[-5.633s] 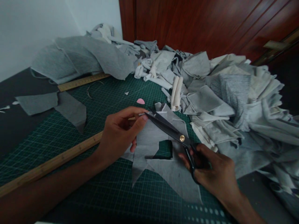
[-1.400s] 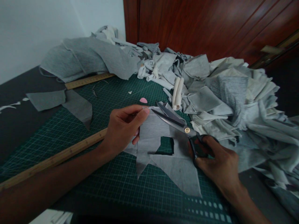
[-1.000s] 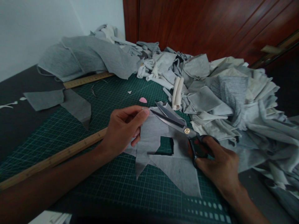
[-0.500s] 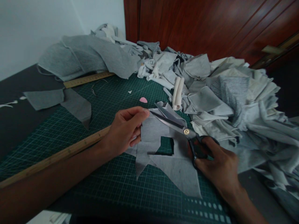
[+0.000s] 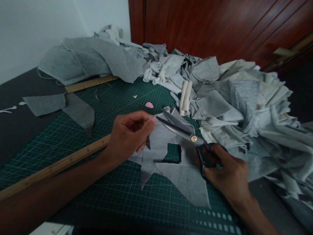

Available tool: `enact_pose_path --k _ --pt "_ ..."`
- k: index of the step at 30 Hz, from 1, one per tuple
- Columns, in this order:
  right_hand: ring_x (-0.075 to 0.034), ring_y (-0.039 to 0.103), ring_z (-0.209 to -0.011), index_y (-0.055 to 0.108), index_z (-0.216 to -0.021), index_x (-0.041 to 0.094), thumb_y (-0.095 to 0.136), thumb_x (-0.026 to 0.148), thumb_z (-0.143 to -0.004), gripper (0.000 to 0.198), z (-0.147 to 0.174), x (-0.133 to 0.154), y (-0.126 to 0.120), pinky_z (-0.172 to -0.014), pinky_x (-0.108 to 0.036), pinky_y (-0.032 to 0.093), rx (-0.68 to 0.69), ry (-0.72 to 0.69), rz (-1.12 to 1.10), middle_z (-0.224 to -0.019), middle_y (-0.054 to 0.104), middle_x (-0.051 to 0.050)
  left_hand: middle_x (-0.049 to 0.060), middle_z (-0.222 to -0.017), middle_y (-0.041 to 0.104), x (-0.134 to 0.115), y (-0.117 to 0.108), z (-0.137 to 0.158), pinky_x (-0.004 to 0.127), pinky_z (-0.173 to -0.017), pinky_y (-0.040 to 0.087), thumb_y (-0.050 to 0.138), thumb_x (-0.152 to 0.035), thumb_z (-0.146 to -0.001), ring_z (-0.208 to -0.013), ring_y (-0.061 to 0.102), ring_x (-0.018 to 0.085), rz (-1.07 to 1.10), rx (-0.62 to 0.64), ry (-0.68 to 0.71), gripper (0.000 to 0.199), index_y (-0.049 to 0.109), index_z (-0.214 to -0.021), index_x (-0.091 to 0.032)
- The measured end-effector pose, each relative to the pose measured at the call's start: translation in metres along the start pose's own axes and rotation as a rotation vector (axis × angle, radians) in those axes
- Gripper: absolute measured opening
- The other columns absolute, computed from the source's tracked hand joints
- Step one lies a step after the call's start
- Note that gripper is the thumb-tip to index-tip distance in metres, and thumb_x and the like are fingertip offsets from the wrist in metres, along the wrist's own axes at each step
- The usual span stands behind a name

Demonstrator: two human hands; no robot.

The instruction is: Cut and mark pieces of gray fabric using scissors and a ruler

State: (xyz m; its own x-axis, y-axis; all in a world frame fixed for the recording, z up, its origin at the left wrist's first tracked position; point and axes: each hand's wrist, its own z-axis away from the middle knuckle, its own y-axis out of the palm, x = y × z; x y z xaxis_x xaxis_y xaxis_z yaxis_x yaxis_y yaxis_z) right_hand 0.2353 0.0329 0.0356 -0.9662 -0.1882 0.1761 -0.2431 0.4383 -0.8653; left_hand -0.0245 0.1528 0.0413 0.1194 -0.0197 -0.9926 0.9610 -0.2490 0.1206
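Centrally, grey cloth (image 5: 158,138) spread rightward from our left hand (image 5: 129,135), its far edge pinched between that hand's thumb and forefinger. Our right hand (image 5: 227,168), curled through the handles, held black scissors (image 5: 194,139), blades parted beside that pinch. Beyond the left hand sat a pink half-round piece (image 5: 149,105); beyond the right, heaped fabric (image 5: 212,102).

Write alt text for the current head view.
A person's right hand holds open scissors at the edge of grey fabric pinched by the left hand. Beneath lies a green gridded mat; grey and cream cloth is heaped beyond.
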Motion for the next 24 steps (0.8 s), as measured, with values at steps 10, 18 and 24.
enact_pose_path --k 10,18,24 --pt "-0.01 0.055 -0.04 0.059 -0.08 0.022 0.066 0.02 -0.078 0.008 0.001 0.006 0.008 -0.041 -0.018 0.04 0.089 0.085 -0.152 -0.056 0.059 0.007 -0.012 -0.044 0.035 -0.007 0.007 -0.001 0.013 -0.023 0.023 0.079 -0.034 -0.075 -0.029 0.024 0.004 0.306 0.051 -0.253 0.029 0.054 -0.068 -0.023" --pt "-0.009 0.055 -0.04 0.055 -0.076 0.023 0.071 0.023 -0.082 0.017 -0.001 0.013 0.014 -0.04 -0.017 0.04 0.075 0.118 -0.229 -0.056 0.059 0.007 -0.012 -0.045 0.036 -0.005 0.008 0.0 0.011 -0.022 0.022 0.08 -0.037 -0.075 -0.031 0.022 0.003 0.383 0.052 -0.344 0.033 0.051 -0.07 -0.023" --pt "-0.01 0.054 -0.04 0.056 -0.076 0.022 0.073 0.035 -0.089 0.025 0.001 0.017 0.016 -0.04 -0.017 0.041 0.118 0.144 -0.333 -0.055 0.057 0.006 -0.013 -0.045 0.034 -0.003 0.008 0.004 0.013 -0.025 0.026 0.076 -0.032 -0.08 -0.029 0.026 0.003 0.237 0.071 -0.185 0.025 0.056 -0.07 -0.022"
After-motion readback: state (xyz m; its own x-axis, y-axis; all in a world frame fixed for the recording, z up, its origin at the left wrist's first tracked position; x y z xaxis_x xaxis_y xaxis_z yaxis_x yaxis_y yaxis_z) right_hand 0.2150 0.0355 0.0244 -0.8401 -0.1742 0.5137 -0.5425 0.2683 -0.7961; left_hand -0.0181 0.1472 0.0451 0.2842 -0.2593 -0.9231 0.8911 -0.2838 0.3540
